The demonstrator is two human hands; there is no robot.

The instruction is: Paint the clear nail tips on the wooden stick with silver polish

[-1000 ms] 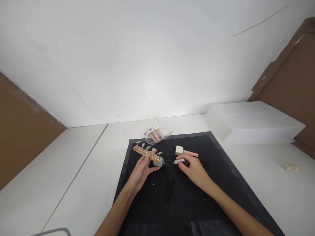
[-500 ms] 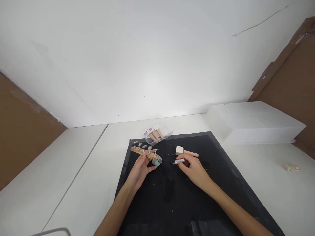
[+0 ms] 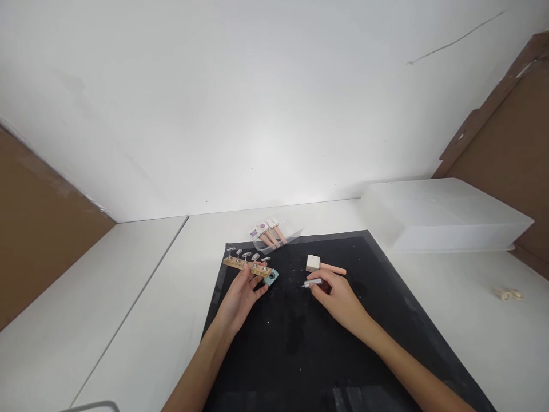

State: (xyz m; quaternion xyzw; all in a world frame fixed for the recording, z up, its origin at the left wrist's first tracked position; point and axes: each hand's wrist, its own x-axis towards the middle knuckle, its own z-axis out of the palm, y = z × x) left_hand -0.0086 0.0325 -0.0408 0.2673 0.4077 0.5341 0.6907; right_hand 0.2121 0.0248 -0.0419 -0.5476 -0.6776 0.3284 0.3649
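A wooden bar [image 3: 246, 265] carrying several small metal clips lies on a black mat [image 3: 309, 343]. My left hand [image 3: 241, 295] rests against its near side, fingers curled on the bar. A small teal block [image 3: 271, 277] sits at the bar's right end by my thumb. My right hand [image 3: 338, 296] pinches a thin silver pen-like tool [image 3: 312, 282], its tip pointing left just above the mat. Just beyond that hand sit a cream square block [image 3: 313, 263] and a pink stick [image 3: 333, 268].
A clear packet of pink-handled items [image 3: 268, 232] lies at the mat's far edge. A large white lidded box [image 3: 437, 214] stands at the right on the white table [image 3: 128, 320]. Small pale rings [image 3: 508, 294] lie far right. A wall rises behind.
My left hand has slid the wooden bar and the teal block to the left across the mat. My right hand with the silver tool has stayed almost still.
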